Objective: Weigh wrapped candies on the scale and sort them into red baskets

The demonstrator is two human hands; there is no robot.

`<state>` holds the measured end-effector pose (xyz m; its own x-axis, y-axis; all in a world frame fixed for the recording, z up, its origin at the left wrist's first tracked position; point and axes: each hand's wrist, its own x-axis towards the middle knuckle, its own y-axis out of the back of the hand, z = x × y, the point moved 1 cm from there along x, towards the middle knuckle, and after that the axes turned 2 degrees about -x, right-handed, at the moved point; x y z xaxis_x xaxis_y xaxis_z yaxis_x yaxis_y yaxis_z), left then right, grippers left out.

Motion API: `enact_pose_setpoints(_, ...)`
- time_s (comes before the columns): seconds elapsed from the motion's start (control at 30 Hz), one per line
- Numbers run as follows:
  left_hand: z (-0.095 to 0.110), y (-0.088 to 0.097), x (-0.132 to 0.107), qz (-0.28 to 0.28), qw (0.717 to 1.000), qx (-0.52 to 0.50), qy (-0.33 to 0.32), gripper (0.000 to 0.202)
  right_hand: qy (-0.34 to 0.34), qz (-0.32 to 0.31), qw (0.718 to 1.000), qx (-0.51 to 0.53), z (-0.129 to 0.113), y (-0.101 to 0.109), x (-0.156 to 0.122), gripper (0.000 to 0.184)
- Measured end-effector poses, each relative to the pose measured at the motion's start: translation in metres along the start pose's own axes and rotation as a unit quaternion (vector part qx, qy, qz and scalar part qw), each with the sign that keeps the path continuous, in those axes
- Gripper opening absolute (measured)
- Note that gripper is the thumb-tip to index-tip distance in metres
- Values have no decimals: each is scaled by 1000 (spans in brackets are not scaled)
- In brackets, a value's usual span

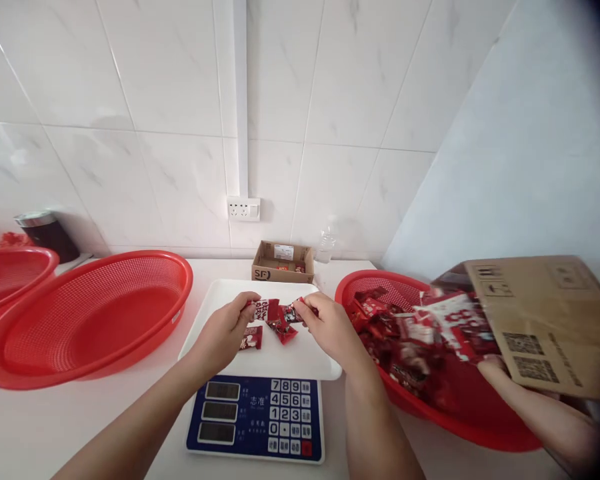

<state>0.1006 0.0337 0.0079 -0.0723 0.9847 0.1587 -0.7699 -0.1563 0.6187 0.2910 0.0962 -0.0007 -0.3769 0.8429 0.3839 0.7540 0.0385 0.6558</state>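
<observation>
Packet, red-wrapped (267, 309), pinched in fingertips of left hand (229, 331) above weighing-scale pan (295, 362); second packet (293, 313) likewise pinched in right hand (329, 327); loose packet (251, 338) on pan, near left hand.

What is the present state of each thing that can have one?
Left hand: pinching a red packet
Right hand: pinching another packet
Scale: loose packets on its white pan, readings illegible
Right-hand basket: partly filled with packets
Large carton: open, tilted over this basket
Small carton: open, small items inside
Nearer left basket: upright
Bottle: upright
Wall socket: nothing plugged in
</observation>
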Motion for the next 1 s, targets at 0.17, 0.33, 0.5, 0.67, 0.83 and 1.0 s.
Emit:
enact_pose_setpoints(0.17,-27,1,12,-46,989,143,2,37,-5,-16,1000,-15,8,-22,6,34)
enact_pose_setpoints(0.33,-44,4,10,-94,969,221,-54,46,-38,-49,997,-50,15,-25,-3,25)
enact_pose_setpoints(0.5,-48,-3,4,-160,951,241,-106,71,-18,-52,997,-52,13,-21,-27,39)
enact_pose_setpoints(0.67,-44,-14,10,-181,932,280,-139,64,-23,59,996,-64,18,-29,-63,34)
enact_pose_setpoints(0.83,-41,-18,26,-149,929,305,-147,30,-27,142,987,-72,24,-38,-86,28)
enact_pose_setpoints(1.0,-44,-8,30,-116,938,302,-122,24,-1,175,981,-79,26,-41,-88,25)
